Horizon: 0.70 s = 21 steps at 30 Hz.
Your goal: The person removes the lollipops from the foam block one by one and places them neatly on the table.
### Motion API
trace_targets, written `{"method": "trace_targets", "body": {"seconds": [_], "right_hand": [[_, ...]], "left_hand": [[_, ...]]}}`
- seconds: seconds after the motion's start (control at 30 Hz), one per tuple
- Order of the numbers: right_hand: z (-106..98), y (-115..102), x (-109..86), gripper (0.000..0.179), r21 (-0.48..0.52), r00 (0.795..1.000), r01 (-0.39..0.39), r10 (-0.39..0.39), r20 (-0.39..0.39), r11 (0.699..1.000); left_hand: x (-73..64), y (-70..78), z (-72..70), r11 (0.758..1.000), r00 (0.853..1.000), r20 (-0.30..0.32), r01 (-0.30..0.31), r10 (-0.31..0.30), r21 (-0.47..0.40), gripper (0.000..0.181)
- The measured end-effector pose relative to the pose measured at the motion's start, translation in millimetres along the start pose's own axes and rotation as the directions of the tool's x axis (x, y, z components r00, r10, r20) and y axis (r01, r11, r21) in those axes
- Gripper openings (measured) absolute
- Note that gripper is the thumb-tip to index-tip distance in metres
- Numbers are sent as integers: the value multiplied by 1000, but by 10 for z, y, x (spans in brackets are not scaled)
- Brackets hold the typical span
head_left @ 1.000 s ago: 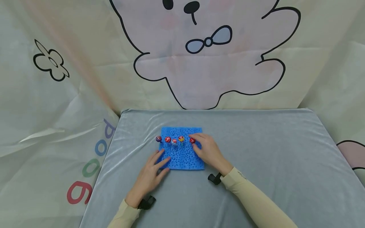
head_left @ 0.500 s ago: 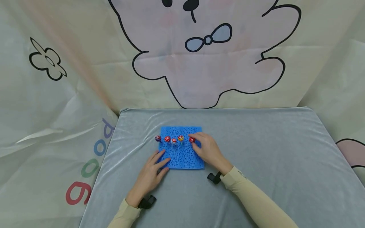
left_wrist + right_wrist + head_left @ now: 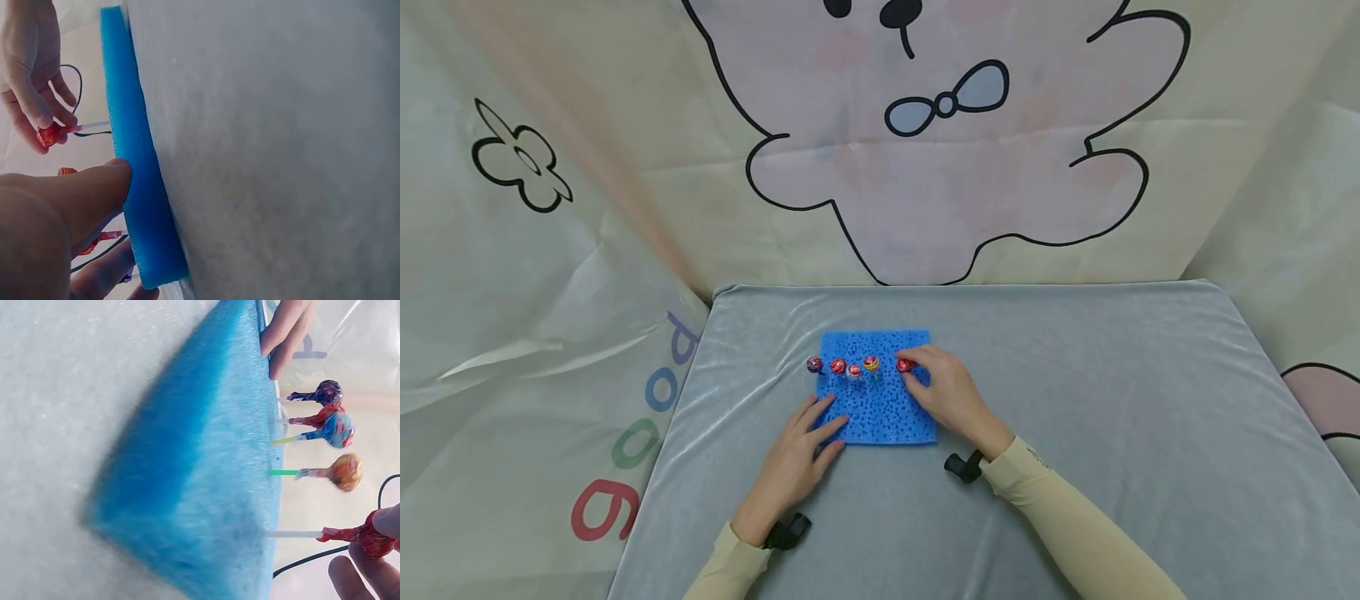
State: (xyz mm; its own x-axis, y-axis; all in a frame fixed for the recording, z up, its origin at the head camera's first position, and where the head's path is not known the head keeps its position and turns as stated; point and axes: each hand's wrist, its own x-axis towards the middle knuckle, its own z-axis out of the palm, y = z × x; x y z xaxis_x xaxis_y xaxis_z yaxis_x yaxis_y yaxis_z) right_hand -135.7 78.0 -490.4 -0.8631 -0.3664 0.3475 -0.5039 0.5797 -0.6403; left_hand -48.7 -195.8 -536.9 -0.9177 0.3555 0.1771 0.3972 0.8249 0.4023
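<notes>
A blue foam board (image 3: pixel 887 421) lies on the cloth, with several wrapped lollipops standing upright in a row across it. My right hand (image 3: pixel 951 392) pinches the wrapped head of the rightmost one, a red lollipop (image 3: pixel 370 540), between thumb and fingers; its white stick meets the board's top. Leftwards in the row come a yellow-orange lollipop (image 3: pixel 345 472) on a green stick, a blue-and-red lollipop (image 3: pixel 337 430) on a yellow stick, a red lollipop (image 3: pixel 838 366) and a purple lollipop (image 3: pixel 328 392). My left hand (image 3: pixel 793 458) rests with spread fingers on the board's left front part.
Grey velvety cloth covers the table (image 3: pixel 1075 400) around the board. Behind it hangs a backdrop (image 3: pixel 1037 192) with a cartoon animal. Black camera mounts (image 3: pixel 787 532) sit at both wrists.
Both hands keep nearly the same places, the right one still pinching the red lollipop. The head view has shifted slightly, and the yellow-orange lollipop's head stands a touch further left.
</notes>
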Motion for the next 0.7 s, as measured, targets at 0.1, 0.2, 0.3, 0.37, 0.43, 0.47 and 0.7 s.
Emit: {"method": "trace_targets", "body": {"seconds": [0.1,0.2,0.3,0.37,0.43,0.47,0.7], "right_hand": [[-23,7,7,32,20,1000,7,-7,-14,1000],[-65,-1,22,31,29,999,15,-14,-28,999],[-121,-14,31,31,26,999,10,-9,-33,1000],[-160,-18,32,30,23,999,4,-3,-39,1000],[-200,-17,27,30,22,999,1,0,-49,1000],[-220,-15,23,30,25,998,3,-1,-58,1000],[-344,66,-30,28,27,994,-15,18,-107,1000]], "left_hand": [[6,21,-4,1000,1000,9,8,-9,11,41],[12,36,-6,1000,1000,16,15,-16,15,42],[14,43,-6,1000,1000,16,12,-12,15,42],[13,43,-3,1000,1000,14,10,-10,13,42],[11,40,0,1000,1000,9,6,-6,8,42],[9,38,1,1000,1000,7,6,-6,1,42],[4,33,-5,999,1000,-15,1,-2,-42,41]]}}
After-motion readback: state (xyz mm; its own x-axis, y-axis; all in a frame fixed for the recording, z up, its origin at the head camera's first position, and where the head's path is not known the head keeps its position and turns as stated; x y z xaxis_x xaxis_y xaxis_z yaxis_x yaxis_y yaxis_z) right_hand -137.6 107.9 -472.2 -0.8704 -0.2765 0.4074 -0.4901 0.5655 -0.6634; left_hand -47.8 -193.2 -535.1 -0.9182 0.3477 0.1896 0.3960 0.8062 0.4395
